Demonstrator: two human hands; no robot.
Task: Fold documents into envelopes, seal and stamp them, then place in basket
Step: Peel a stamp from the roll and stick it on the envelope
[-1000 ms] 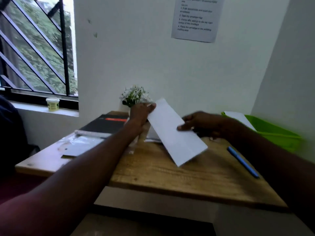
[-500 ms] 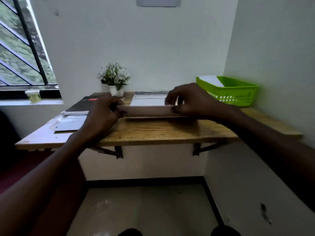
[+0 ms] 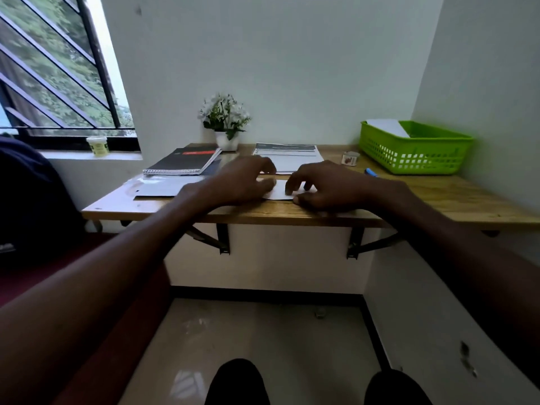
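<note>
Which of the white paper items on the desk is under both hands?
The white envelope at the desk's front edge, pressed flat by the left hand and right hand. The printed sheets behind lie untouched; another envelope sits in the green basket.

Dim daylight enters from the window (image 3: 58,68) at left; edges bend, foreground arms blur darkly.

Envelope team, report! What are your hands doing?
Left hand and right hand pressing envelope flat on desk. Basket waiting right. Nothing blocking.
</note>
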